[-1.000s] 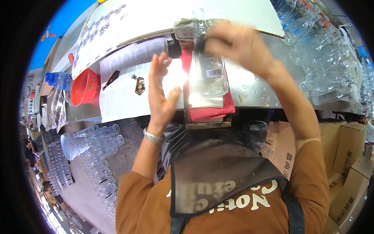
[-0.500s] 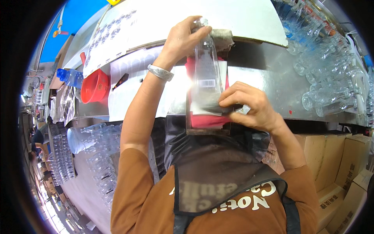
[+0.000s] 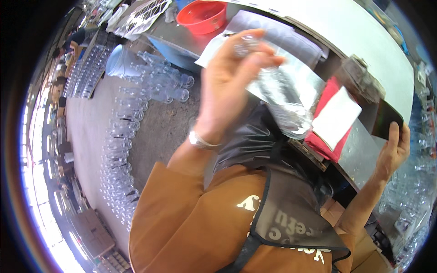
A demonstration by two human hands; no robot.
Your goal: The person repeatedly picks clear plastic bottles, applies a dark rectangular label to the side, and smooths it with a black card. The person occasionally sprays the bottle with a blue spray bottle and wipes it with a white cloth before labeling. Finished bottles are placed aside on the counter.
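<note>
My left hand [image 3: 230, 75], blurred by motion, is closed round the neck of a clear glass bottle [image 3: 284, 102]. The bottle hangs tilted in the air, its base near the wooden rest beside the bench edge. My right hand [image 3: 395, 148] grips a thin, dark, flat rectangular piece [image 3: 387, 119] over the bench's right part. Between the hands lies the rest's red cloth [image 3: 325, 148], with a white folded pad [image 3: 337, 117] on top. A worn greyish cloth bundle [image 3: 359, 78] sits at the rest's far end.
A red plastic bowl [image 3: 202, 18] stands on the bench at the far left. Rows of clear glass bottles [image 3: 116, 159] stand on the floor to the left. More bottles [image 3: 409, 195] crowd the right side. A light blue bucket [image 3: 120, 61] is beside the floor bottles.
The bottle has been lifted off the padded rest and swung left in my left hand. My right hand has moved away to the right with the dark piece. The view has turned left.
</note>
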